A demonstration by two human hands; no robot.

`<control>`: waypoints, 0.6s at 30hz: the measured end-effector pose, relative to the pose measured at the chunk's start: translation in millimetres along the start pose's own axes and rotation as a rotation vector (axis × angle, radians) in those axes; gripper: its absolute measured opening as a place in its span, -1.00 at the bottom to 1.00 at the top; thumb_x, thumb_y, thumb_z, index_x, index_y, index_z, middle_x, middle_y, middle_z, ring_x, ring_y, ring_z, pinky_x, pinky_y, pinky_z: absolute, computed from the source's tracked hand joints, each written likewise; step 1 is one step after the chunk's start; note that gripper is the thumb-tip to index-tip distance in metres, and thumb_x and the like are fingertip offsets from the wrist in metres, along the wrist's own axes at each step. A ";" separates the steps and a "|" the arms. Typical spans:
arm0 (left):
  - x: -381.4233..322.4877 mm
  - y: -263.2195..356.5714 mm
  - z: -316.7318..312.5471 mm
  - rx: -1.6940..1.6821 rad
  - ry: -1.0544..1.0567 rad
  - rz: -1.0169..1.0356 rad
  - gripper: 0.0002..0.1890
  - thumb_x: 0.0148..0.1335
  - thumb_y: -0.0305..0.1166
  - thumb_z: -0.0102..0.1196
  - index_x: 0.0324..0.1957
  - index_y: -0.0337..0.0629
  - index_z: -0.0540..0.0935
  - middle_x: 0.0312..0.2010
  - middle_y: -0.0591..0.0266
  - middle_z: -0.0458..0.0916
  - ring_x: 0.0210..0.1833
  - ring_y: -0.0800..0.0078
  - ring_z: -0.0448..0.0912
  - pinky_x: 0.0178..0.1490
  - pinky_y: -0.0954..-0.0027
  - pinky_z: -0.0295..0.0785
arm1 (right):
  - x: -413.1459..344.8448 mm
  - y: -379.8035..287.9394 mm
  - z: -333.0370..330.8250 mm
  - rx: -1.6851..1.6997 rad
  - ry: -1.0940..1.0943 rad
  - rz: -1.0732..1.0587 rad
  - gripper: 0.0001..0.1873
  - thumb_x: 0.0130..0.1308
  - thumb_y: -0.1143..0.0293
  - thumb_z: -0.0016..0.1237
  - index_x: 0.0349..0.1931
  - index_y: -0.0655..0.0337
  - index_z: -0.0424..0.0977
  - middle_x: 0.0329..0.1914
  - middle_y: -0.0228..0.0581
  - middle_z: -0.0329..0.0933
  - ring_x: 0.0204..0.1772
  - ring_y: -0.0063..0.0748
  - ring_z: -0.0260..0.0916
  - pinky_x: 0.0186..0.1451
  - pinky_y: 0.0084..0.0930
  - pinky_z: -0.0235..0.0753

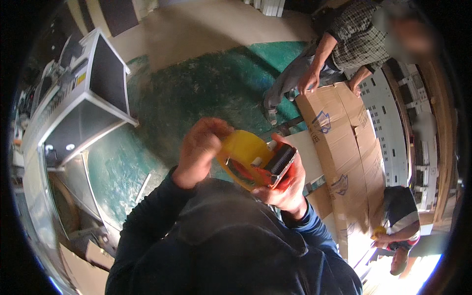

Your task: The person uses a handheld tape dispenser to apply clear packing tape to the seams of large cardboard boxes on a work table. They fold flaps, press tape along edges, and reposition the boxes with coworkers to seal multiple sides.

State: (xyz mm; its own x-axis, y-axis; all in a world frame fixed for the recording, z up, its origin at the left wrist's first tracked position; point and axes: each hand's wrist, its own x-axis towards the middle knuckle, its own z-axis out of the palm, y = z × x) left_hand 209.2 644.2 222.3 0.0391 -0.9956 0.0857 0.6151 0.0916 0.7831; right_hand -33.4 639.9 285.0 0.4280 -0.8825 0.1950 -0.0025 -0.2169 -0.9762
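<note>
In front of my chest is a hand-held tape dispenser (282,162) with a black roller, an orange-red body and a metal edge. My right hand (285,193) grips it from the right and below. Mounted on the dispenser is a large roll of yellow packing tape (245,149). Curled and blurred by motion, my left hand (199,153) is at the roll's upper left rim. Its fingertips seem to touch the tape, but whether they pinch it is unclear.
A long cardboard carton (343,147) lies to my right. A co-worker in a checked shirt (354,40) rests both hands on its far end. Another person (402,221) holds a yellow roll (378,233) near its close end. A white-framed machine (88,92) stands left on the green floor (206,84).
</note>
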 end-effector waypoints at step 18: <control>274.6 -12.3 -125.6 0.125 0.110 -0.323 -0.69 0.34 -0.42 0.33 0.09 -0.22 0.65 -0.07 0.16 0.70 -0.03 0.36 0.68 0.11 0.31 0.61 | 262.7 74.6 -38.4 0.241 -0.012 0.287 0.14 -0.08 0.38 0.61 0.48 0.40 0.14 0.17 -0.14 0.56 0.24 -0.32 0.50 0.36 -0.36 0.54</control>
State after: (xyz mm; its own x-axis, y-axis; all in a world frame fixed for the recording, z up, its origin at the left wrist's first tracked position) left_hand 311.2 366.9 158.8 -0.0525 -0.9694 -0.2396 0.5085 -0.2325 0.8291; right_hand 44.1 375.9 267.1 0.4510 -0.8880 -0.0901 0.0879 0.1447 -0.9856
